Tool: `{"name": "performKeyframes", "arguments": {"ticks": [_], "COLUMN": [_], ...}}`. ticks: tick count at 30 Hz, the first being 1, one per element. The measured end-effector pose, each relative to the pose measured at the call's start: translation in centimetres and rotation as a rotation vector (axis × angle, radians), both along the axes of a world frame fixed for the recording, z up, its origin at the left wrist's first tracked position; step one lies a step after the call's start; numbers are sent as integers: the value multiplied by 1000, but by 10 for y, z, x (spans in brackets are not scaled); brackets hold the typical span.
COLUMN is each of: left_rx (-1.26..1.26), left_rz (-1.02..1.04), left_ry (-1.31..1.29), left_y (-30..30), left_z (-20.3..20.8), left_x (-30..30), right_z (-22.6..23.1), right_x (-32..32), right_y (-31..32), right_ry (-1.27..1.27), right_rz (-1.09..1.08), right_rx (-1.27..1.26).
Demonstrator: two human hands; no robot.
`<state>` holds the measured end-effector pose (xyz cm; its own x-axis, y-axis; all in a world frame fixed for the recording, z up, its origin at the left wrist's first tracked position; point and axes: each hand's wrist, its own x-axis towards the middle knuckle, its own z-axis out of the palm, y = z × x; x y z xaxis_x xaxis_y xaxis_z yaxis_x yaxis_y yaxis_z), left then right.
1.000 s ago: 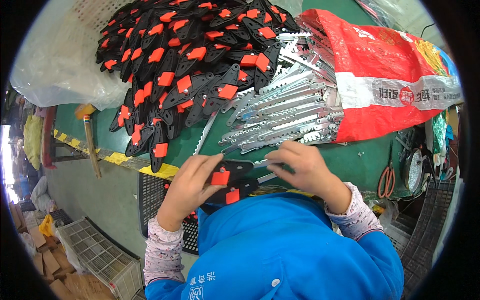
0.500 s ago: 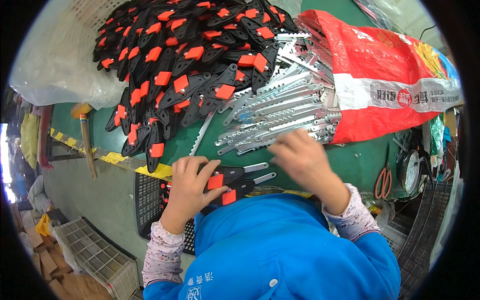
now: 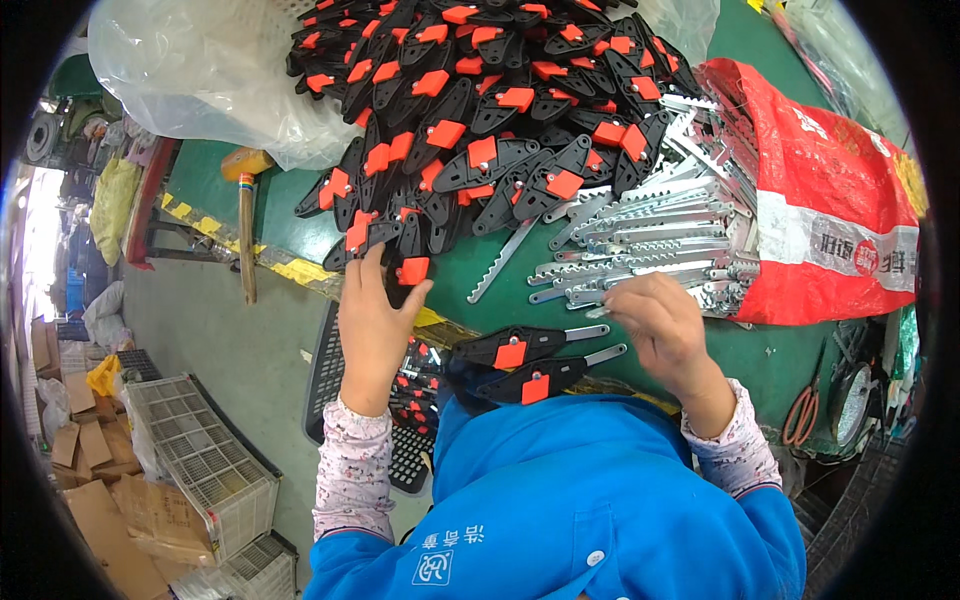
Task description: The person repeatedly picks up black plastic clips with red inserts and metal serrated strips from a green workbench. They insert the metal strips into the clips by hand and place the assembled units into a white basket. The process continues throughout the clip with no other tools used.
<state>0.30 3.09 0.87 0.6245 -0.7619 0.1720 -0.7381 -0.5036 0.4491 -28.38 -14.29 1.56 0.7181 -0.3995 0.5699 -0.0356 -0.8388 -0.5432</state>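
**Over the green worktop, both hands at the parts**

At the near edge of the green worktop (image 3: 770,350) my left hand (image 3: 375,320) lies flat with its fingers spread narrow on a black handle with an orange tab (image 3: 405,268) at the foot of the big heap of black-and-orange handles (image 3: 480,110); whether it grips the piece or only presses on it I cannot tell; my right hand (image 3: 665,330) reaches to the bundle of toothed metal blades (image 3: 650,245), its fingertips curled on the nearest blade ends, though I cannot tell if one is pinched between them; between my two hands, close to my chest, lie two assembled pieces (image 3: 535,362), each a black handle with an orange tab and a short metal blade poking toward the right; the blades spill out of a red sack (image 3: 830,220) lying on its side at the right; a clear plastic sheet (image 3: 190,80) sits bunched behind the heap on the left; a wooden-handled mallet (image 3: 246,225) hangs over the worktop's left edge; red-handled scissors (image 3: 803,410) rest near my right sleeve; below, on the floor, stand white wire crates (image 3: 205,470).
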Motion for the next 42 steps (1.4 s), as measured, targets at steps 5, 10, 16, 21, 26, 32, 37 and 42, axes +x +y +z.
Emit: {"name": "performKeyframes", "arguments": {"ticks": [5, 10, 16, 21, 26, 32, 37, 42], "left_rx": [-184, -110, 64, 34, -106, -74, -120, -147], "left_rz": [102, -364, -568, -559, -484, -504, -453, -495], "left_ry": [601, -224, -154, -35, 32, -108, 165, 367], "left_y": [-3, 3, -7, -6, 2, -6, -1, -3], "left_z": [-2, -2, 7, 6, -23, -10, -4, 11], "left_x": [-14, 6, 6, -1, -11, -11, -16, -27], "right_z": [-5, -8, -13, -20, -15, -21, -18, -15], "right_x": [2, -3, -2, -8, -2, 5, 18, 33], "right_y": [9, 15, 15, 14, 15, 22, 17, 13], "right_ry": [71, 87, 205, 220, 183, 151, 101, 61], "right_rz": [13, -57, -64, -37, -86, -119, -157, -114], "right_rx": [35, 156, 112, 55, 136, 270, 200, 129]}}
